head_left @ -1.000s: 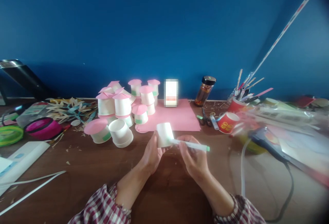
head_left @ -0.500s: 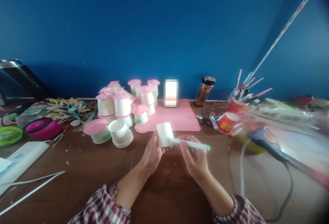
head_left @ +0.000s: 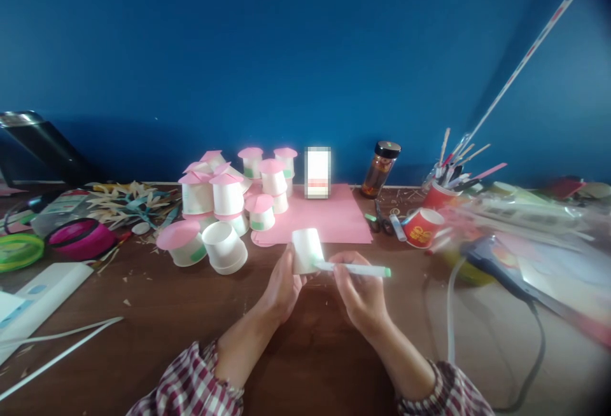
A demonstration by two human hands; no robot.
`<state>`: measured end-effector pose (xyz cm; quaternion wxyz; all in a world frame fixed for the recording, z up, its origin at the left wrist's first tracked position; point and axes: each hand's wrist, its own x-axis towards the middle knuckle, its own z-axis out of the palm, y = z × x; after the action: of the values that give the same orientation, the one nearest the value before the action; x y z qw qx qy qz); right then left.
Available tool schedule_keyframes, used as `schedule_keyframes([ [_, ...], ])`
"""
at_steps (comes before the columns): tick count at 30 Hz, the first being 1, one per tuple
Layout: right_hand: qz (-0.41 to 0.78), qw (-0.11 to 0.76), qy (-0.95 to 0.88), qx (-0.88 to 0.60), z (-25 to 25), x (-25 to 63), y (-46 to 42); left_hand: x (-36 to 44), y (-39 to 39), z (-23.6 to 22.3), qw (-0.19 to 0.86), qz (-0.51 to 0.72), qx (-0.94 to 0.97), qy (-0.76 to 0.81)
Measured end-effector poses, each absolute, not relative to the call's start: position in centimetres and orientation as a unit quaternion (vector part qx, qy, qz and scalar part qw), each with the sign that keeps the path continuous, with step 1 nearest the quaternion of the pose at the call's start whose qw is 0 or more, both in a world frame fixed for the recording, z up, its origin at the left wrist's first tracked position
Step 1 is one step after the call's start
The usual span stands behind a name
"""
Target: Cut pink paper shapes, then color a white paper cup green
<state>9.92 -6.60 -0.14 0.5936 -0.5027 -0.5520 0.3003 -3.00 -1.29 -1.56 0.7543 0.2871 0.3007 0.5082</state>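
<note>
My left hand (head_left: 282, 279) grips a small white paper cup (head_left: 305, 247) from its left side, the fingers passing underneath. Faint green marking shows near the cup's lower right. Between the fingers of my right hand (head_left: 360, 285) lies a white marker (head_left: 365, 269) with a light green end, its tip against the cup. Left of my hands, two white cups stand stacked (head_left: 224, 247). Beside them is a cup with a pink paper top (head_left: 179, 238) and a green patch. Several more pink-topped cups (head_left: 228, 196) stand stacked behind.
Pink paper sheets (head_left: 329, 219) lie beyond my hands. A dark-lidded jar (head_left: 380, 171), scissors (head_left: 383, 220), a red paper cup (head_left: 422, 228) and a red cup of pens (head_left: 440, 194) stand right. A white power strip (head_left: 42, 295) and a pink round case (head_left: 81, 238) lie left.
The green marking on the cup looks slightly larger, and the marker has tilted a little flatter. Both hands stay in nearly the same place.
</note>
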Motion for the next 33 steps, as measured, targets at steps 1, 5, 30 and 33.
schedule_keyframes([
  [1,0.296,0.594,-0.552,-0.504,-0.15,9.95,-6.6,-3.0,-1.28,-1.56,0.754,0.507,0.287,0.304],
  [5,0.299,0.599,-0.549,-0.501,-0.32,9.98,-6.63,-2.98,-1.26,-1.66,0.754,0.499,0.298,0.305],
  [30,0.287,0.594,-0.543,-0.521,0.09,9.82,-6.76,-3.05,-1.35,-1.51,0.753,0.499,0.31,0.297],
  [33,0.292,0.593,-0.539,-0.522,0.13,9.81,-6.8,-3.03,-1.34,-1.46,0.752,0.497,0.313,0.299],
])
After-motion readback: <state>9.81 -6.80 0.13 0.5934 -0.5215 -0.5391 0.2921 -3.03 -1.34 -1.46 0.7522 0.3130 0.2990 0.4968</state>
